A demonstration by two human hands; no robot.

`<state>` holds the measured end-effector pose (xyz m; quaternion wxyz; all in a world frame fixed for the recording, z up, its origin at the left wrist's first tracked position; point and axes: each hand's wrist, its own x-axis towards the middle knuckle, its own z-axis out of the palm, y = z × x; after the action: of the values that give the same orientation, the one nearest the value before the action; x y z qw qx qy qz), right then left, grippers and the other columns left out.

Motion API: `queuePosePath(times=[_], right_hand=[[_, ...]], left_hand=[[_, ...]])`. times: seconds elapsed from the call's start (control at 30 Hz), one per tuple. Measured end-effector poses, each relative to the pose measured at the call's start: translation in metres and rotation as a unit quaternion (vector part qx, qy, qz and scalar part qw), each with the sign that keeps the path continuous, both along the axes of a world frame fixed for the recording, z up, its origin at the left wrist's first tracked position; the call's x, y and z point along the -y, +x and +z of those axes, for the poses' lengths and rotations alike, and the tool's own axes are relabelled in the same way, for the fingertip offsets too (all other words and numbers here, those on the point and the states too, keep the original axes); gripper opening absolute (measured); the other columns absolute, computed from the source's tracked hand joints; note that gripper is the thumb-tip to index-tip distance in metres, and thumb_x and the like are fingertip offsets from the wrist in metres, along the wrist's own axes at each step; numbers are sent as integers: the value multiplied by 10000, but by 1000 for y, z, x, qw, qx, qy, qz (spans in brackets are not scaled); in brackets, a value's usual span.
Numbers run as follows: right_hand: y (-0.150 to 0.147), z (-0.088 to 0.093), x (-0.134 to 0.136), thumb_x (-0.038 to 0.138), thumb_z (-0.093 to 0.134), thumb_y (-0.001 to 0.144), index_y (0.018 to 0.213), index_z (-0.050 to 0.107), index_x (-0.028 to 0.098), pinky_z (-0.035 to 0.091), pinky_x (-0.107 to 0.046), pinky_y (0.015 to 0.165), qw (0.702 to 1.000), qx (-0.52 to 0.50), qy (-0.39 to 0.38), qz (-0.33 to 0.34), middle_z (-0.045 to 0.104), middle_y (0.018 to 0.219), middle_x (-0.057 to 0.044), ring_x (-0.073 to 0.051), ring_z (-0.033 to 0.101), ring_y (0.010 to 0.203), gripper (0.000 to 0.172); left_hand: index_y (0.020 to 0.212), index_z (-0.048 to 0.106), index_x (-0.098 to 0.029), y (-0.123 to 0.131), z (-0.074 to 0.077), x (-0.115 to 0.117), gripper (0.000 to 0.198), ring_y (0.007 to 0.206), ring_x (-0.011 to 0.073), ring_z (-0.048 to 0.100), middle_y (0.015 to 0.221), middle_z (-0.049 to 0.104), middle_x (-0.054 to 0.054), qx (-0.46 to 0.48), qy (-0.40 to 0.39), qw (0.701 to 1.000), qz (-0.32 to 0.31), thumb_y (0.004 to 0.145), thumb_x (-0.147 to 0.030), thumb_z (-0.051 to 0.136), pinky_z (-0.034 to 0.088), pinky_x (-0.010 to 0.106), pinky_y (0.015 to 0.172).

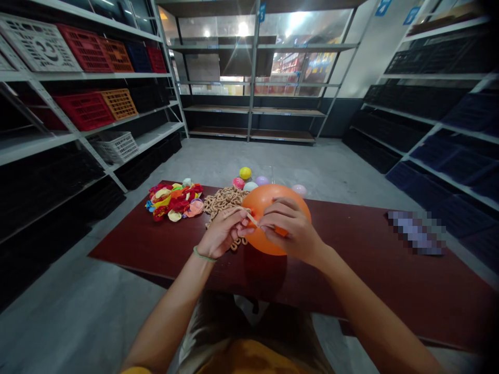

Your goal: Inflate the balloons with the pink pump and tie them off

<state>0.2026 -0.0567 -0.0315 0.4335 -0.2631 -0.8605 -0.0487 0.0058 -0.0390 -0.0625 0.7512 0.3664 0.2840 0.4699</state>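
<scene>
Pale strip point(252, 219) between left grip point(224, 232) and right grip point(291, 224), beside 1 orange balloon point(267, 194)

Single head-worn view, looking forward and down from the wearer's eye level, lap point(210, 324) at the bottom edge, left hand point(226, 231) and right hand point(292, 228) close at centre, bench point(351, 249) spanning the middle, facing distant shelves point(216, 109), wide angle, sides slanting outward.

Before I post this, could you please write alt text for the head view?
A person's left hand and right hand pinch a tan cord close to an inflated orange balloon over a dark red table. Left of the balloon lie a cord pile and a colourful heap; shelves stand beyond.
</scene>
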Motion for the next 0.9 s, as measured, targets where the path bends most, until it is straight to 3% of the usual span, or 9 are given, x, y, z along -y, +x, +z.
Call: queuePosePath(times=[0.17, 0.37, 0.6, 0.9], right_hand=[[4, -3, -4, 204, 576, 931, 939, 672, 230, 455, -427, 1002, 998, 10, -54, -6, 696, 914, -32, -180, 630, 886, 100], [-5, 3, -13, 211, 591, 933, 967, 680, 208, 473, -380, 885, 995, 24, -64, -76, 701, 934, -49, -200, 607, 889, 95], [-8, -1, -17, 219, 641, 876, 870, 710, 215, 444, -362, 869, 992, 22, -96, -76, 678, 895, -40, -201, 578, 868, 69], [-20, 0, -10, 185, 633, 804, 742, 625, 210, 318, -367, 844, 978, 22, -128, -161, 642, 793, 12, -193, 551, 832, 67]], left_hand=[[783, 669, -125, 1, -2, 0, 245, 553, 52, 536, 670, 586, -22, -28, 51, 998, -2, 773, -334, 796, 598, 232, 669], [795, 669, -136, 2, -1, 1, 218, 610, 74, 593, 686, 625, -3, -60, 89, 994, -12, 787, -323, 779, 538, 176, 616], [851, 644, -142, 4, 0, 2, 218, 583, 69, 586, 665, 640, -8, -92, 104, 990, 5, 789, -311, 768, 478, 145, 551], [871, 599, -160, 5, -2, -2, 207, 537, 99, 619, 625, 654, -19, -144, 160, 976, 44, 812, -319, 718, 491, 182, 517]])
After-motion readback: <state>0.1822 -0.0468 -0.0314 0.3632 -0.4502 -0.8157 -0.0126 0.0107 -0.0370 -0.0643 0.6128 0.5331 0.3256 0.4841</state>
